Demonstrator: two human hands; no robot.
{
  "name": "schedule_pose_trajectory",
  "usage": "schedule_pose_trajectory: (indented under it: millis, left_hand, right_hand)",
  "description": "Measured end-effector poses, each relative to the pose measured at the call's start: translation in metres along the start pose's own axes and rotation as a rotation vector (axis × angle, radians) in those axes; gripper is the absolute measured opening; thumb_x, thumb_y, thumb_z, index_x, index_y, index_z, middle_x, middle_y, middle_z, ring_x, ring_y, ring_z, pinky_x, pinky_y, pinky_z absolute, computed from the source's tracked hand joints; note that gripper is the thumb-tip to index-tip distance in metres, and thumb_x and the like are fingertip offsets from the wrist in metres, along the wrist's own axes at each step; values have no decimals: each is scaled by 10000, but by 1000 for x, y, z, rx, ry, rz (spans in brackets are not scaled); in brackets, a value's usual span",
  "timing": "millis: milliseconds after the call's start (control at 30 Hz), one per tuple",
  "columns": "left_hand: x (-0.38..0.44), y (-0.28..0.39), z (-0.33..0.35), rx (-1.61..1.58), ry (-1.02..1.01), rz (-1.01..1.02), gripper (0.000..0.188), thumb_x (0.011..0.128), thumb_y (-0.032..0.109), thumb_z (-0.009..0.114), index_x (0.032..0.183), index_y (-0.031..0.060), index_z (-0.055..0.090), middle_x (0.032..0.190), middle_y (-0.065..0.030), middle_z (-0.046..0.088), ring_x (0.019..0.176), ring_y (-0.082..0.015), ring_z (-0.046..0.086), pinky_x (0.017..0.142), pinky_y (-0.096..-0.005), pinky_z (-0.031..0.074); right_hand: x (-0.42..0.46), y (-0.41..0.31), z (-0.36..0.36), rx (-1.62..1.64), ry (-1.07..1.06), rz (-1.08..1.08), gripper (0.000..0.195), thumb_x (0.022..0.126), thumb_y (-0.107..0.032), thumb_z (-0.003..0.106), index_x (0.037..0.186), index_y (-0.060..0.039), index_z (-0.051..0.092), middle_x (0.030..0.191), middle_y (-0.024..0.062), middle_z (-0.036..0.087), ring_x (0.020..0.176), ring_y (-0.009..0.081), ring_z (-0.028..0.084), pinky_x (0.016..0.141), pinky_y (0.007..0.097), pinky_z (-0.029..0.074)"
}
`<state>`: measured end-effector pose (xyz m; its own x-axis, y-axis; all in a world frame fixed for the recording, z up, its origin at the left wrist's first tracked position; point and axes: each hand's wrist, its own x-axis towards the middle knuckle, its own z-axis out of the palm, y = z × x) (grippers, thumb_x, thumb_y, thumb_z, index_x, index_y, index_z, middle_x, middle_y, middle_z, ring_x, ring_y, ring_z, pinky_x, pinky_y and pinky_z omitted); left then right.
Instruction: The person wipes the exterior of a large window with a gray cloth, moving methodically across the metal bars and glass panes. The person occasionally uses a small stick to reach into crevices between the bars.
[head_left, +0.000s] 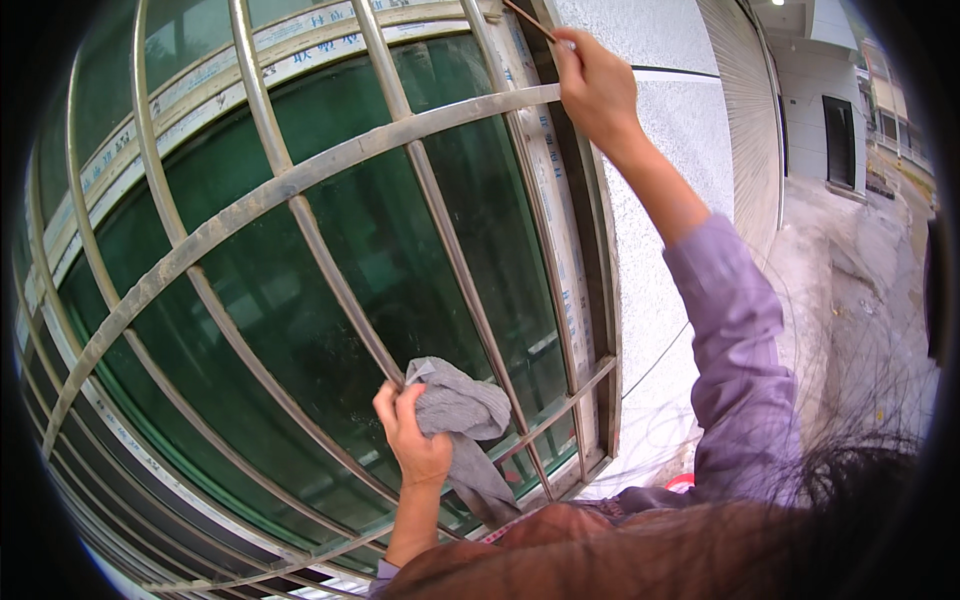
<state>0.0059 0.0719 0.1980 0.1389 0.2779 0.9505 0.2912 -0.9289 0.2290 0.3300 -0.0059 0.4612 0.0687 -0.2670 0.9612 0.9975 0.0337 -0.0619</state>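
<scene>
Low in the middle, my left hand (416, 442) grips a vertical metal bar (341, 281) of the window grille, and a grey cloth (461, 405) is held in the same hand and hangs down from it. Higher up at the right, my right hand (598, 86) is closed around a thin brown stick (531, 20), near the grille's right edge where the flat crossbar (427, 124) ends. Behind the bars is a dark green window pane (360, 247) in a frame (551, 172) with printed protective film.
A white textured wall (667, 150) adjoins the grille's right side, followed by a ribbed shutter (742, 112). Concrete ground (847, 270) stretches away at the right. Part of a red object (680, 482) shows low beside my sleeve. The lower crossbar (555, 409) runs below the cloth.
</scene>
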Motion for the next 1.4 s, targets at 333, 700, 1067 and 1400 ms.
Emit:
schedule_pose_trajectory:
  millis: [333, 700, 1067, 1400]
  left_hand:
    - [6, 61, -6, -375, -460, -372, 461, 668, -26, 620, 1127, 10, 613, 964, -152, 621, 939, -300, 640, 815, -332, 505]
    - [-10, 37, 43, -288, -519, -337, 376, 756, 17, 675, 1129, 14, 626, 949, -164, 678, 879, -270, 687, 791, -329, 519]
    - [25, 64, 46, -250, -614, 190, 708, 612, -54, 672, 1287, 156, 624, 1374, -154, 486, 1131, -314, 554, 928, -382, 480]
    - [10, 93, 48, -583, -630, 176, 773, 735, 31, 733, 1443, 130, 439, 1142, -155, 525, 929, -326, 587, 807, -355, 519]
  right_hand:
    - [-279, -101, -125, 1109, -527, 914, 169, 972, -42, 526, 1133, 8, 529, 754, 27, 618, 644, 58, 541, 573, 205, 419]
    - [-340, -68, -193, 923, -528, 818, 102, 953, -47, 539, 1004, 30, 583, 693, 74, 613, 574, 112, 565, 517, 248, 445]
    - [-407, -81, -167, 907, -657, 1046, 172, 874, -115, 592, 973, 24, 617, 716, 47, 629, 599, 101, 561, 530, 240, 420]
    - [-360, -94, -153, 1095, -73, 1322, 484, 858, -38, 626, 1318, 11, 484, 1212, 104, 604, 1080, 183, 596, 862, 282, 493]
